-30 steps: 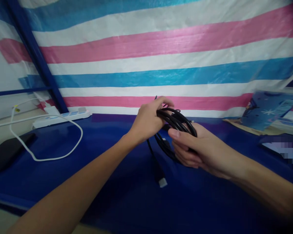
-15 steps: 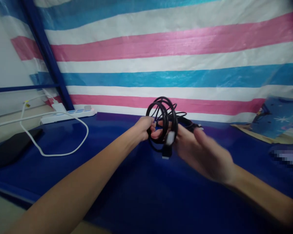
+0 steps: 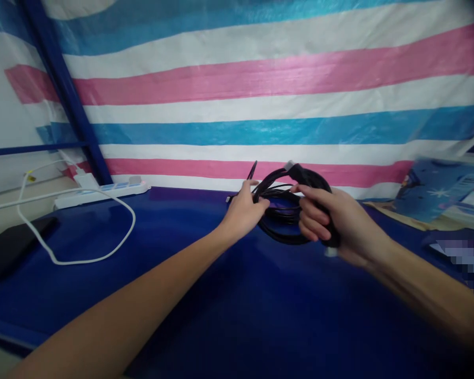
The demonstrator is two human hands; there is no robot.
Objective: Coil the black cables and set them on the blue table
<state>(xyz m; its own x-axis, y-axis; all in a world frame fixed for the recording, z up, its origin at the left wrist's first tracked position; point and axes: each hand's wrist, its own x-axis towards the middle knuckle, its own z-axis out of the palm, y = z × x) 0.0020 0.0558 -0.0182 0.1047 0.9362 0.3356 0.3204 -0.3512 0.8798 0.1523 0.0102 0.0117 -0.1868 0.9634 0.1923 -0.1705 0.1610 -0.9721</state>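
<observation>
A coiled black cable (image 3: 286, 239) hangs between my hands above the blue tabletop (image 3: 229, 295). My right hand (image 3: 332, 216) has its fingers wrapped round the right side of the coil. One pale metal plug of the cable points up at the top of the loop, and another shows below my right palm. On the coil's left side, my left hand (image 3: 245, 205) pinches the loops between thumb and fingers. Behind the held coil, thinner black cable (image 3: 282, 208) lies on the tabletop, partly hidden by the loops.
At the left, a white power strip (image 3: 102, 195) has a charger plugged in, with a white cable (image 3: 87, 262) looping over the table. A flat black object (image 3: 16, 245) lies near it. On the right are a blue printed package (image 3: 430, 189) and a blurred-out item (image 3: 458, 258).
The black coil has opened from a narrow, edge-on bundle into a wider loop facing me. My right hand has closed round its right side, where it was flat before.
</observation>
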